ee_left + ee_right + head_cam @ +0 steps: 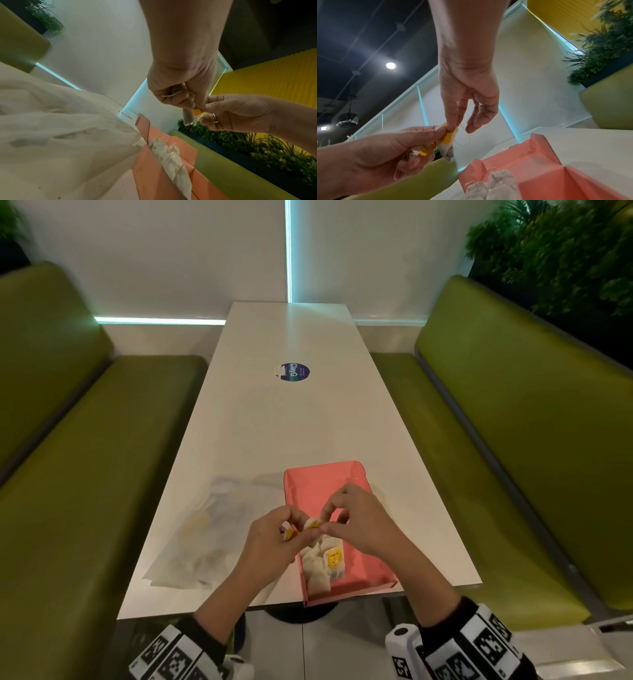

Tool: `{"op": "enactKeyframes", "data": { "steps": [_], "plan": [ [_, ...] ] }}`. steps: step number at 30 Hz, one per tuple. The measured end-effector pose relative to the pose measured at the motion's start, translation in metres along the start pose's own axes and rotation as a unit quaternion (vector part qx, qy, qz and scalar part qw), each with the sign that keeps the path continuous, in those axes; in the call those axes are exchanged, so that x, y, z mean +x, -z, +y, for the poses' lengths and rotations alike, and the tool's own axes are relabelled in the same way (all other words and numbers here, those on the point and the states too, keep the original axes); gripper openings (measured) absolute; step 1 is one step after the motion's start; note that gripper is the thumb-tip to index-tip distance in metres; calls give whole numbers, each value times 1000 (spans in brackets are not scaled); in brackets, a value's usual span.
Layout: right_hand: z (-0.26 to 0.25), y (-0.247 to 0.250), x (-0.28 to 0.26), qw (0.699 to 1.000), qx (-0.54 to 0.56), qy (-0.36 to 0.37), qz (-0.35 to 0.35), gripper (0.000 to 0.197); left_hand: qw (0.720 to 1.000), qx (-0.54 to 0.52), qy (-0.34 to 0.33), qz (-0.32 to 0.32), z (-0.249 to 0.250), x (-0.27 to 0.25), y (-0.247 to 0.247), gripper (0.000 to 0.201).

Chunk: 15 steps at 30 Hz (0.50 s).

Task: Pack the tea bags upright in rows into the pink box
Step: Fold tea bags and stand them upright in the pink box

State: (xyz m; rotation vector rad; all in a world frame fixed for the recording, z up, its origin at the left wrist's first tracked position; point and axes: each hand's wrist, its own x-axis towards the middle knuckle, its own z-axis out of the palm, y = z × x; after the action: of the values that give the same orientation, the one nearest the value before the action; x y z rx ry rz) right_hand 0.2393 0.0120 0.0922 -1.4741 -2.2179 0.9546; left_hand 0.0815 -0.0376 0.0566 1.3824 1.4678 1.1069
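Pinching one tea bag (pixel 449 147) between both hands, left hand (pixel 270 537) and right hand (pixel 356 525) fingers (pixel 452 121) closed on its yellow tag, lower centre, above the pink box (pixel 363 563).

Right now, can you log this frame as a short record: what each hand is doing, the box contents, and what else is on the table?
left hand: grips tea bags with yellow tags
right hand: pinches the yellow tag of one white tea bag
pink cardboard box: open, on the white table's near edge
packed tea bags: few, near left corner, leaning
clear plastic bag: left of box
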Motion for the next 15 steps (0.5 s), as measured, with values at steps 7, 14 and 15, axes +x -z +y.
{"op": "enactKeyframes", "data": {
  "steps": [7, 14, 15],
  "plan": [
    [9, 4, -3, 991, 26, -16, 129, 10, 998, 60, 3, 26, -4, 5, 1, 34],
    [7, 8, -13, 998, -5, 1, -67, 15, 993, 42, 4, -111, 3, -6, 3, 57],
    [7, 8, -13, 999, -6, -4, -40, 14, 993, 47, 5, -111, 2, -6, 2, 50]
  ]
}}
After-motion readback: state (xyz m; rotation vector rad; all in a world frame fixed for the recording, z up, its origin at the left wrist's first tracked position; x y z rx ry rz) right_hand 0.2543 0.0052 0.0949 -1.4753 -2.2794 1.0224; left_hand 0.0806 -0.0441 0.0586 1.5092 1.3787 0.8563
